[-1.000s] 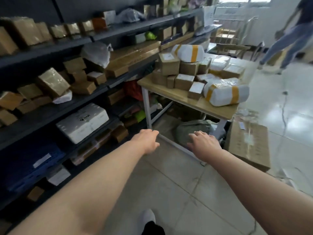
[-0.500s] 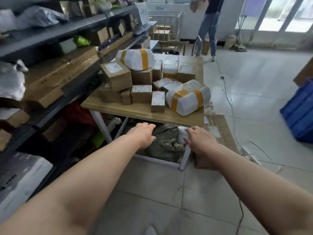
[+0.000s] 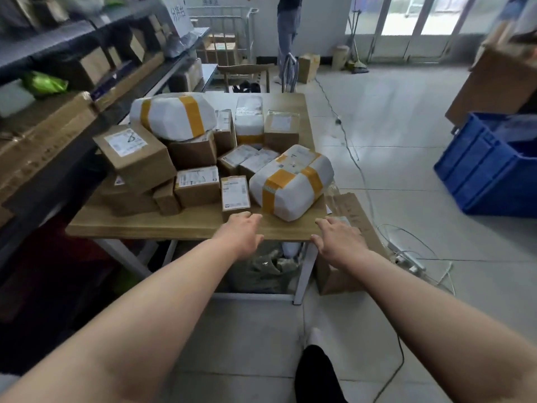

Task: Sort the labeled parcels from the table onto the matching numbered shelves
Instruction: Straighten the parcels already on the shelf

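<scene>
Head view, both my arms stretched out toward the table (image 3: 139,226). Left hand (image 3: 241,235) is palm down over the near edge, fingers loose and nearly straight, holding nothing. Small box (image 3: 235,193) with a label on top stands at 12 o'clock from that hand, right at the fingertips; touching or just short, cannot tell. Right hand (image 3: 338,239) is palm down at the table's near right corner, fingers relaxed and a bit spread, also holding nothing.

White parcel (image 3: 290,181) with yellow tape lies at 11 o'clock from my right hand and 1 o'clock from my left, near both, touching neither. It sits just beside the small box.

Rest of the pile sits beyond:
- Flat labeled box (image 3: 197,186) just beside the small box, at its 9 o'clock.
- Big tilted box (image 3: 133,154) at 10 o'clock from my left hand.
- Second white parcel (image 3: 173,116) on top of the stack at 11 o'clock.

Shelves (image 3: 58,50) run along 9 to 10 o'clock of the table, loaded with boxes; shelf numbers not readable. Blue crate (image 3: 479,175) is on the floor at 3 o'clock, well apart from the table. Brown cardboard (image 3: 353,210) is at the table's right side, just past my right hand. Dark bag (image 3: 261,271) is under the table. Another person (image 3: 287,33) stands far off at 12 o'clock. My shoe (image 3: 315,337) is on the tiles at 6 o'clock.
</scene>
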The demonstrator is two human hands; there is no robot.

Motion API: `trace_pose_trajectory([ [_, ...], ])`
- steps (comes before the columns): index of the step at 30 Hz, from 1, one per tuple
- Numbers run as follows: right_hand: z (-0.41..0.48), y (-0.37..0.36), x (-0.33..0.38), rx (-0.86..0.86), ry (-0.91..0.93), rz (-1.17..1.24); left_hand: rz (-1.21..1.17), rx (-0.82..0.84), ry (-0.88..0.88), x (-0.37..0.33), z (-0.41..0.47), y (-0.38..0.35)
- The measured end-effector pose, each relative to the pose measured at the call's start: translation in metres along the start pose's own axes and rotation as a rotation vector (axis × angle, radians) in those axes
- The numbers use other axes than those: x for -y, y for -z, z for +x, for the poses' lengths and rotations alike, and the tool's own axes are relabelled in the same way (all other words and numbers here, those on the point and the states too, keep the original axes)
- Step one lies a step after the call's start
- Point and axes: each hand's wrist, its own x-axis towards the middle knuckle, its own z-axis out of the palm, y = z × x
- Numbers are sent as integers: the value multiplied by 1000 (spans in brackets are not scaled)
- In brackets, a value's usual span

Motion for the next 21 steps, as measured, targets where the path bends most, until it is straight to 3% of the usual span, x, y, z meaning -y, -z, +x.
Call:
trace_pose_trajectory([
  [12, 167, -6, -42, 64, -29, 174, -86, -27, 152, 5, 171, 28],
  [21, 206, -23, -70, 131, -24, 291, -157, -40, 275, -13, 232, 17],
])
